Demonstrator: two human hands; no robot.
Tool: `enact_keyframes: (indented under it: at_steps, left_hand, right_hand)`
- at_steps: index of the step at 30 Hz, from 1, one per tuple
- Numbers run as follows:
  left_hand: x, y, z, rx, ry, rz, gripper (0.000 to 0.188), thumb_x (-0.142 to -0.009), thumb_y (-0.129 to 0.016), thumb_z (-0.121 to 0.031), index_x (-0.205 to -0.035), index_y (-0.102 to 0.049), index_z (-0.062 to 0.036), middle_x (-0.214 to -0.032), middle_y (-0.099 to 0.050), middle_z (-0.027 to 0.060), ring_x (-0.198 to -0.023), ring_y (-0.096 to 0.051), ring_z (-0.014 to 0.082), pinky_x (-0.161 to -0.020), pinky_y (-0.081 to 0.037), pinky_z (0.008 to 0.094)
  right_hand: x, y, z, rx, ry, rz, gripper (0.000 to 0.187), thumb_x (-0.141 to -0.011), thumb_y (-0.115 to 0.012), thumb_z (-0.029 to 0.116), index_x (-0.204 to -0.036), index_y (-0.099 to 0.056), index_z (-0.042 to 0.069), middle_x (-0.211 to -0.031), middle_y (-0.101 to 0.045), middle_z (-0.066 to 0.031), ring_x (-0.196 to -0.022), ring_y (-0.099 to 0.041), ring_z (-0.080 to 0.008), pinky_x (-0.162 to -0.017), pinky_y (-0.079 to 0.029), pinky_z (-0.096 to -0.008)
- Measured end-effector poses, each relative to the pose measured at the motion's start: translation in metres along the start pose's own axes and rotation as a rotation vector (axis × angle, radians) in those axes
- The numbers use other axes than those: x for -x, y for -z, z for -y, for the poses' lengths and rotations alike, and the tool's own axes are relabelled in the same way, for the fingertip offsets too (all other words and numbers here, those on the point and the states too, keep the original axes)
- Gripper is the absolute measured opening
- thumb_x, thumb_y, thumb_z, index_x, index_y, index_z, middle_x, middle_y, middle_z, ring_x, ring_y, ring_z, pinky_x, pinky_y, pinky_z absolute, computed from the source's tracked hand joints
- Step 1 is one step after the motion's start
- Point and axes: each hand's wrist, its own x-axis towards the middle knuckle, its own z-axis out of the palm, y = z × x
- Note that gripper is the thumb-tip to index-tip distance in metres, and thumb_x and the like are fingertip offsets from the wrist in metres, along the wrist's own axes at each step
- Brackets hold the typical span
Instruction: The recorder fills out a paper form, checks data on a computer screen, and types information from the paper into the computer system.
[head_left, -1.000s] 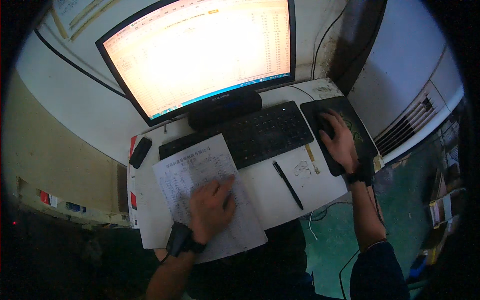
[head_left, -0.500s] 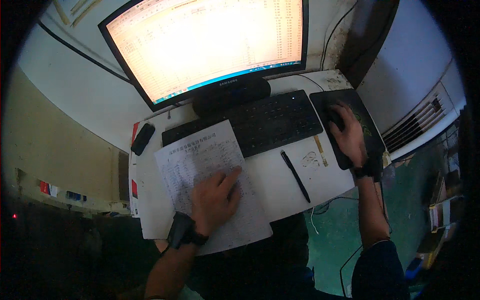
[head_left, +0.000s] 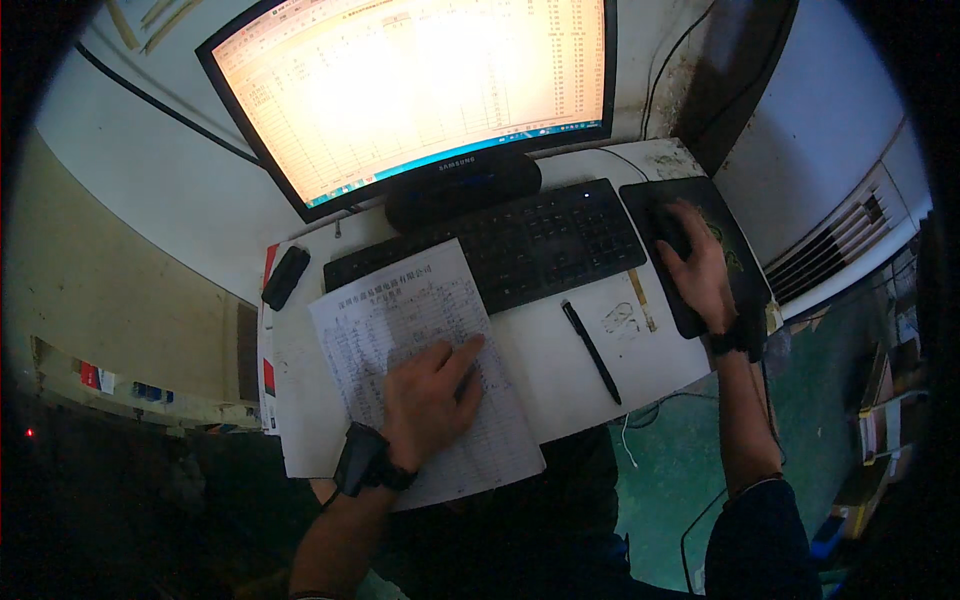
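White desk (head_left: 560, 375) under a bright monitor (head_left: 420, 90). At far left, small black device (head_left: 285, 277) near the desk edge. Next, printed sheet (head_left: 400, 320) lying flat, left hand (head_left: 430, 400) resting on it, forefinger stretched out, holding nothing. Black keyboard (head_left: 520, 245) just behind. Black pen (head_left: 592, 352) lying loose. Farthest right, right hand (head_left: 695, 270) cupped over dark mouse (head_left: 670, 235) on black mouse pad (head_left: 740, 270).

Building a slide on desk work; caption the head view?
Left hand flat on printed sheet, right hand on mouse, before keyboard.
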Motion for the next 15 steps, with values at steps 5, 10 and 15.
enact_keyframes:
  at_steps: [5, 10, 15]
  left_hand:
    - [0.0006, -0.0057, 0.0058, -0.055, -0.015, 0.018, 0.04, -0.091, -0.075, -0.016, -0.13, -0.074, -0.011, -0.088, -0.066, 0.0115, -0.073, -0.067, 0.0316, -0.064, -0.056, 0.045]
    - [0.0021, -0.0047, 0.0027, -0.033, -0.014, 0.005, 0.042, -0.089, -0.075, -0.016, -0.131, -0.074, -0.0116, -0.088, -0.066, 0.0117, -0.073, -0.067, 0.032, -0.064, -0.056, 0.0456]
    - [-0.0002, -0.0026, 0.0, -0.008, -0.003, -0.001, 0.044, -0.087, -0.076, -0.014, -0.131, -0.074, -0.0105, -0.088, -0.065, 0.0118, -0.073, -0.067, 0.032, -0.064, -0.056, 0.0448]
  right_hand:
    - [0.0019, -0.0003, -0.0005, 0.02, 0.012, -0.007, 0.055, -0.095, -0.076, 0.014, -0.147, -0.059, 0.008, -0.159, -0.055, -0.0226, -0.141, -0.056, -0.0458, -0.117, -0.048, -0.0481]
    - [0.0015, 0.0002, -0.0005, 0.023, -0.04, 0.009, 0.053, -0.095, -0.075, 0.017, -0.146, -0.061, 0.008, -0.16, -0.054, -0.023, -0.141, -0.056, -0.0464, -0.116, -0.049, -0.0486]
    - [0.0016, 0.0018, -0.0002, 0.016, -0.027, 0.015, 0.051, -0.096, -0.074, 0.017, -0.145, -0.062, 0.008, -0.16, -0.054, -0.0229, -0.14, -0.058, -0.0464, -0.115, -0.051, -0.0482]
